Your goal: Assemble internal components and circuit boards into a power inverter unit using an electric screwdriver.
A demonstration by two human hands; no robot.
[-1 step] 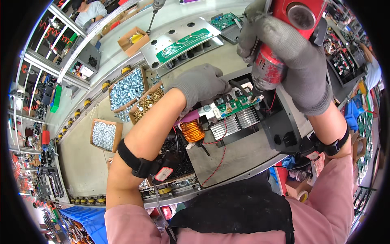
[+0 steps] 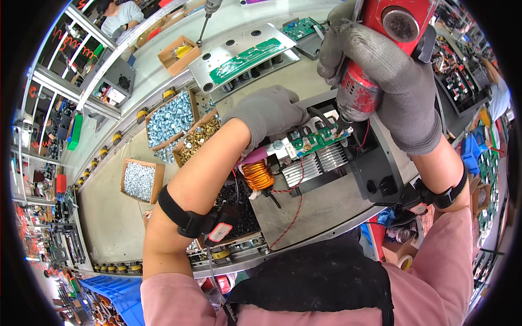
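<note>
My right hand [image 2: 399, 81], in a grey glove, is wrapped round a red power drill [image 2: 359, 92]. The drill's nose points down at the right end of a green circuit board [image 2: 315, 140], where the tip is hard to make out. Below the board sits a finned silver heat sink [image 2: 302, 171], beside an open black metal case [image 2: 375, 171]. My left hand [image 2: 269, 114], also gloved, is closed over the far left part of the board assembly; its fingertips are partly hidden. A copper-wound coil [image 2: 258, 175] and a purple strip [image 2: 256, 155] lie by its wrist.
Left of my forearm stand boxes of bluish screws [image 2: 171, 120], brass-coloured fasteners [image 2: 198, 140] and small silver screws [image 2: 140, 181]. Beyond is a metal plate with a green board [image 2: 247, 60]. A hanging screwdriver [image 2: 206, 19] reaches down at the back. A co-worker [image 2: 120, 19] sits far left.
The drill and my right hand have shifted very slightly. My left hand and the board assembly look the same.
</note>
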